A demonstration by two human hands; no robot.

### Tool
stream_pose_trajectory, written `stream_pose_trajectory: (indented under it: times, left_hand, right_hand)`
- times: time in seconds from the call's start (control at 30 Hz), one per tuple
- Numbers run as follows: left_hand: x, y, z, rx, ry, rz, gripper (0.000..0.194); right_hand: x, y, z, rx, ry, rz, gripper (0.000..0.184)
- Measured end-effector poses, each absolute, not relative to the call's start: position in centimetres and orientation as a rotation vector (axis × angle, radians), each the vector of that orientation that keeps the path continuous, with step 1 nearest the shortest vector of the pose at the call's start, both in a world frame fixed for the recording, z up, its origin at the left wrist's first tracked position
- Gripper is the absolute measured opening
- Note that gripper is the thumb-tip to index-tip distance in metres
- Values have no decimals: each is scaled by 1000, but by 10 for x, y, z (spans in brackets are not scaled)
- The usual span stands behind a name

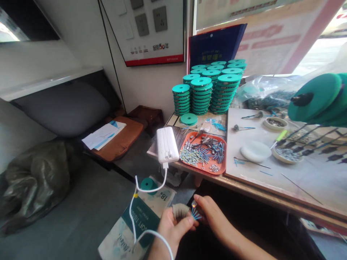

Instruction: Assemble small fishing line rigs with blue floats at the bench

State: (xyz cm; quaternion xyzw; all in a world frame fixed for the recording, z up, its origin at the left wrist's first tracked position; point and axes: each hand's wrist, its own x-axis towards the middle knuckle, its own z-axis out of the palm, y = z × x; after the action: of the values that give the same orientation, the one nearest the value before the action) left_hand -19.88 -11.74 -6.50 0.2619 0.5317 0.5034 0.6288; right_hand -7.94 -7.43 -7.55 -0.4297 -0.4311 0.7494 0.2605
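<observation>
My left hand is closed at the lower middle, pinching a small fan of thin blue strands between thumb and fingers. A greyish ribbed wrap curves around or along its index finger; which one I cannot tell. Just to the right, my right hand has its fingers closed by the upper ends of the strands. At its fingertips shows a small shiny thing with an orange glow, too small to name. A white cable runs past my left wrist up to a white power bank at the table's edge.
An orange tray of small blue and metal parts lies on the table. Behind it stand stacked green spools. Rightward are a white round lump, small dishes and hanging rigs. A tissue pack and brown stool are at left.
</observation>
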Motion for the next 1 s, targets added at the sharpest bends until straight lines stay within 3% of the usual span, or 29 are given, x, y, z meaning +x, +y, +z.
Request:
stream_pose_trajectory:
  times: [0.37, 0.57, 0.77, 1.0]
  left_hand:
    - [-200, -118, -62, 682, 1304, 1169, 25]
    - [-207, -111, -44, 1477, 1385, 1194, 12]
    - [-208, -104, -32, 1963, 1253, 1218, 14]
    - [-215, -89, -12, 2163, 1107, 957, 14]
  right_hand:
    - [-72, -67, -93, -1079, -898, 2126, 58]
    - [-52, -60, -77, -744, -811, 2638, 31]
    - [-46, -54, -64, -642, -897, 2690, 28]
    - [-40, -47, -56, -671, -985, 2678, 23]
